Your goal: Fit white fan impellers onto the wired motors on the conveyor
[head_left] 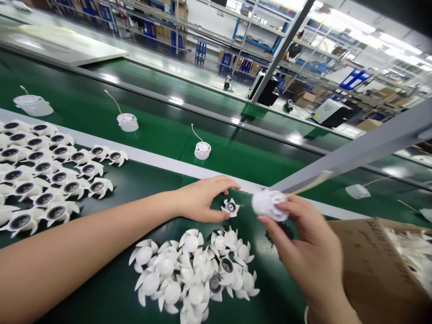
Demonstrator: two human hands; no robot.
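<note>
Between the fingers and thumb of my right hand (pixel 303 243) is a round white fan housing (pixel 269 204), with a pale cable trailing off to the upper right. My left hand (pixel 205 198) rests over the green table, its fingers and thumb apart. A single white fan blade wheel (pixel 231 207) lies hub-opening up beside its thumb; I cannot tell whether they touch. Just below both hands is a loose pile of white fan blade wheels (pixel 191 274), mostly face down, a few showing dark hubs. A dark object, partly hidden, sits behind my right fingers.
Many fan wheels (pixel 43 166) stand in rows at left. Along the green conveyor (pixel 162 130) sit white housings with cables, one housing (pixel 202 150) near the middle. A cardboard box (pixel 371 265) holding white parts is at right. A grey post (pixel 354 139) slants across the right side.
</note>
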